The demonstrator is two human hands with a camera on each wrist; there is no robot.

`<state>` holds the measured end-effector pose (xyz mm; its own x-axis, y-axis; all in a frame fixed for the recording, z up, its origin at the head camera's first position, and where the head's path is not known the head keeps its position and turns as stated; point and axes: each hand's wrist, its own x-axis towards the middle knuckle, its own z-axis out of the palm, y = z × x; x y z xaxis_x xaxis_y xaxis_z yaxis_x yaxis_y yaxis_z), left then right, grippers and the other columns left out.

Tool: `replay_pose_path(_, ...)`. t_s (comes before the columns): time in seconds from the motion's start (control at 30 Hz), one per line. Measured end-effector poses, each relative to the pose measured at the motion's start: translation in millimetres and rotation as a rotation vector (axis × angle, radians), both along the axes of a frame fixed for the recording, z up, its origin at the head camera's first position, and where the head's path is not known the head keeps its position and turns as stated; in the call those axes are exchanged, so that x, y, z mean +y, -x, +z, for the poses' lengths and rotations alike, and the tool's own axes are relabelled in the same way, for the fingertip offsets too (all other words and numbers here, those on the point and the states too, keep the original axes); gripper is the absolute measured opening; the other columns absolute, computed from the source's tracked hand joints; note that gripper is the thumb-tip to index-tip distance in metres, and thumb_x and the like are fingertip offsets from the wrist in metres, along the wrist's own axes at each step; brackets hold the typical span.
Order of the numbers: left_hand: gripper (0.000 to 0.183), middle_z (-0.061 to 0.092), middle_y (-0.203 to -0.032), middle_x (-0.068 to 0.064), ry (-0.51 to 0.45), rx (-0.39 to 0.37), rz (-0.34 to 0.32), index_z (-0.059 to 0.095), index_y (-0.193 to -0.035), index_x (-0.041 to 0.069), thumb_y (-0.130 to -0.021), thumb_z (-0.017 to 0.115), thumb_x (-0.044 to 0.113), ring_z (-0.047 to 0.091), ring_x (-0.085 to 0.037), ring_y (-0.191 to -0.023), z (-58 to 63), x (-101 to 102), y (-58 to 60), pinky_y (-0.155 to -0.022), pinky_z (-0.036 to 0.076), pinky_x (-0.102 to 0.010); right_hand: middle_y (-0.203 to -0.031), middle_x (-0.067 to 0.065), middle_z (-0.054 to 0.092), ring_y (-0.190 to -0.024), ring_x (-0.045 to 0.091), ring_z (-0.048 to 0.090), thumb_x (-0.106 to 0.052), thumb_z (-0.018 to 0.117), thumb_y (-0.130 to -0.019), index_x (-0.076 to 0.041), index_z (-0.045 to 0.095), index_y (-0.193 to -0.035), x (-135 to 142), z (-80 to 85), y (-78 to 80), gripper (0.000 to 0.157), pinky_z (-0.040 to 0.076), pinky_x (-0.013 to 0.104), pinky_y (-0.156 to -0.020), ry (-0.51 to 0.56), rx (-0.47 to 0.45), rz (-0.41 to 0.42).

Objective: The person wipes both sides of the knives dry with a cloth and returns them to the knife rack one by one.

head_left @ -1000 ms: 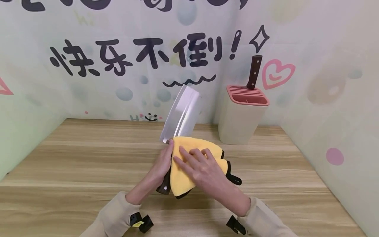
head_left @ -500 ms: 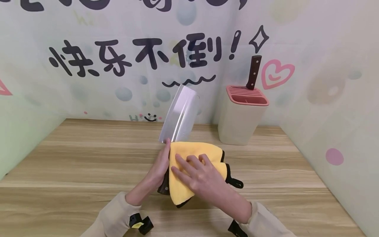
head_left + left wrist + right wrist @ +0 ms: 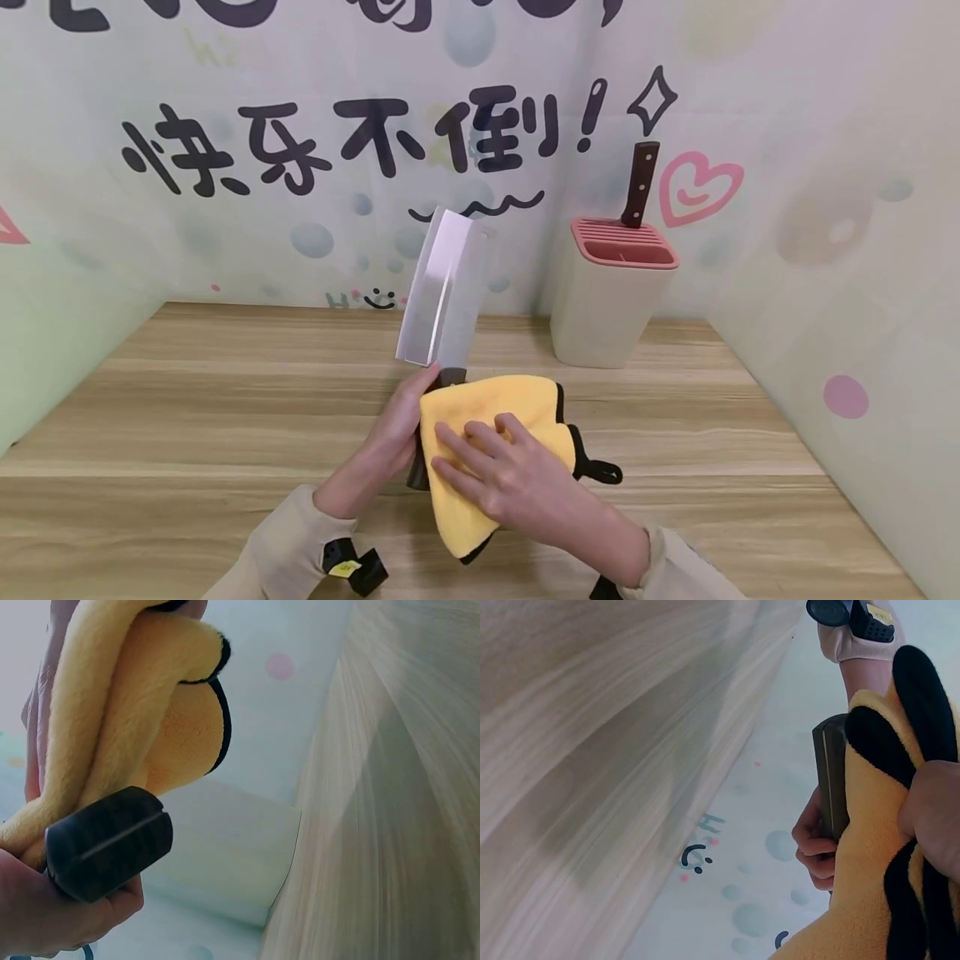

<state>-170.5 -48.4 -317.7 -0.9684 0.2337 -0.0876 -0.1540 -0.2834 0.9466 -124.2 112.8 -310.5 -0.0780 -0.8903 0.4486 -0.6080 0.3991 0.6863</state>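
A cleaver (image 3: 461, 292) is held up above the table, its broad metal blade pointing up and away from me. My left hand (image 3: 397, 421) grips its dark handle (image 3: 831, 776), whose butt end shows in the left wrist view. Over the handle's right side lies a folded yellow cloth (image 3: 517, 396) with black edging and a black loop. My right hand (image 3: 510, 475) holds this cloth against the handle, fingers spread over its top and thumb underneath. The cloth hides much of the handle and some left fingers.
Behind and to the right stands a white knife block (image 3: 607, 317) with a pink slotted top. One dark-handled knife (image 3: 641, 185) is stuck in it. The wooden table (image 3: 187, 400) meets a printed wall at the back and side walls left and right.
The cloth and my right hand have slid down the handle toward me, baring the handle's top by the blade. The cleaver has turned slightly, its blade tip shifting left.
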Motion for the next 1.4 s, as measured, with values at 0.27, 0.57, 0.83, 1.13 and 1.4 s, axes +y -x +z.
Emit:
replay_pose_path(0.27,0.034,0.054,-0.090,-0.004,0.001,0.006,-0.031,0.043,-0.109,-0.006,-0.098,0.030,0.023,0.055,-0.009,-0.073,-2.2,-3,1.1,-0.065,0.048,-0.020,-0.119,0.003,0.056,-0.094,0.017,0.051,-0.007,0.032,-0.092,-0.023,0.064,-0.107,4,1.5,-7.5,0.039,0.042,0.032,-0.074,-0.073,-0.084,-0.042)
replay_pose_path(0.57,0.031,0.051,-0.095,-0.002,-0.074,0.001,-0.040,0.036,-0.114,-0.003,-0.098,0.027,0.022,0.054,-0.009,-0.084,0.3,-3,1.8,-0.073,0.048,-0.021,-0.118,0.002,0.057,-0.094,0.015,0.053,-0.003,0.025,-0.095,-0.024,0.065,-0.106,5,1.3,-11.1,0.046,0.045,0.032,-0.073,-0.085,-0.081,0.027)
replay_pose_path(0.83,0.030,0.050,-0.095,-0.001,-0.122,0.015,-0.071,0.033,-0.115,-0.002,-0.099,0.023,0.021,0.052,-0.010,-0.086,0.9,-3,1.5,-0.076,0.046,-0.023,-0.118,0.000,0.057,-0.094,0.014,0.053,-0.005,0.026,-0.096,-0.024,0.065,-0.106,5,-0.9,-13.3,0.044,0.045,0.032,-0.073,-0.106,-0.102,0.055)
replay_pose_path(1.13,0.036,0.049,-0.097,-0.002,-0.117,0.004,-0.073,0.032,-0.119,-0.004,-0.099,0.022,0.024,0.051,-0.013,-0.089,1.3,-2,1.1,-0.077,0.046,-0.023,-0.116,0.000,0.058,-0.091,0.015,0.053,-0.007,0.033,-0.093,-0.025,0.063,-0.109,7,1.2,-7.6,0.038,0.044,0.031,-0.071,-0.085,-0.039,0.068)
replay_pose_path(1.4,0.049,0.051,-0.094,-0.004,-0.117,0.027,-0.062,0.032,-0.119,-0.002,-0.097,0.020,0.041,0.054,-0.010,-0.081,-0.6,-2,0.9,-0.072,0.048,-0.021,-0.116,-0.001,0.058,-0.092,0.015,0.054,-0.007,0.032,-0.093,-0.026,0.062,-0.109,7,5.9,-1.7,0.039,0.043,0.031,-0.071,-0.068,-0.032,0.033)
